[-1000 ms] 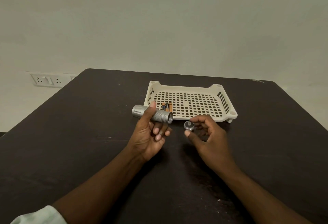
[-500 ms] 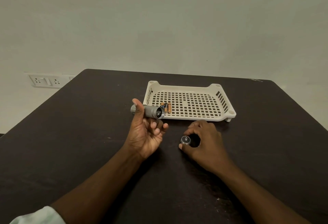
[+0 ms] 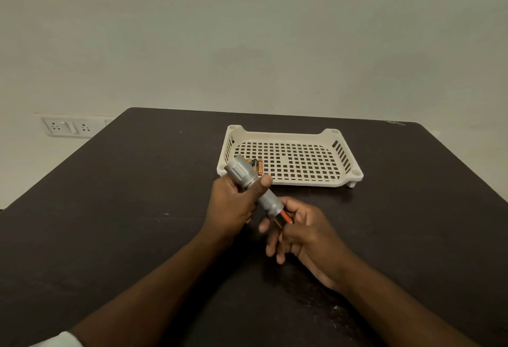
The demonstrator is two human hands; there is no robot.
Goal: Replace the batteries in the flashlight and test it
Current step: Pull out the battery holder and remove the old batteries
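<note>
Just in front of the slotted tray [image 3: 288,181], the left hand [image 3: 233,206] grips the tilted silver flashlight [image 3: 254,187]. The right hand [image 3: 302,231] pinches the red battery holder [image 3: 284,217] protruding from its open rear end.

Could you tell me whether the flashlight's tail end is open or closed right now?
Open: a red battery piece sticks out of the flashlight toward the right hand.

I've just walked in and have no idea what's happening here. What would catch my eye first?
Two bare hands meet over the middle of a dark table. The left hand grips a silver flashlight tilted head-up, while the right hand draws a red-and-silver battery piece from its open lower end. Just behind them sits a cream plastic tray with a few small batteries lying in its near left corner.
</note>
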